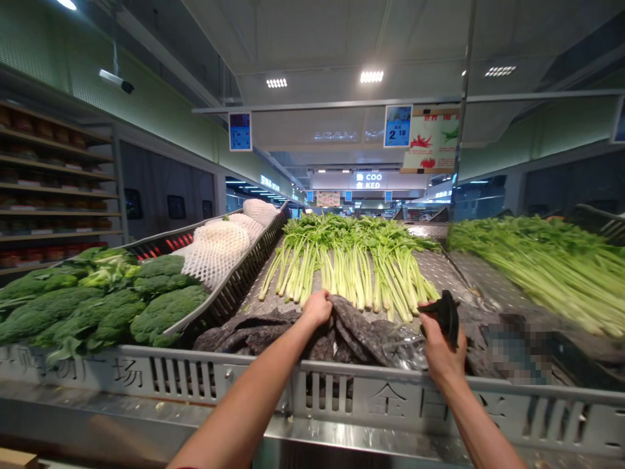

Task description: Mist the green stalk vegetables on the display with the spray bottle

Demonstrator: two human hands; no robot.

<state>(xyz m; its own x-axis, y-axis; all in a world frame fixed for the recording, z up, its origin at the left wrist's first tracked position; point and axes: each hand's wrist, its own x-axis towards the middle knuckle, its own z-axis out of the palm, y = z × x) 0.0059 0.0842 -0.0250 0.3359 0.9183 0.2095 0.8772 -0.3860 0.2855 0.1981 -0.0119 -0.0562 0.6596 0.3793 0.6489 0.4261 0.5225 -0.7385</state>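
My left hand [318, 307] is closed on a bunched, dark grey, felt-like cloth [359, 329] and pulls a fold of it up just below the celery [351, 260]. The celery lies in a wide row on the sloped metal shelf, with stalk ends towards me and leaves at the back. My right hand [446, 355] is wrapped round a black handheld object [445, 316], whose kind I cannot make out. Beside that hand lies a piece of clear plastic film [405, 345] on the cloth.
A grey slotted front rail [371, 391] runs along the shelf. To the left lie broccoli heads [97, 306] and, behind a black divider [244, 267], produce in white foam nets [219, 244]. A mirror [537, 260] on the right reflects the celery. Price signs [398, 126] hang above.
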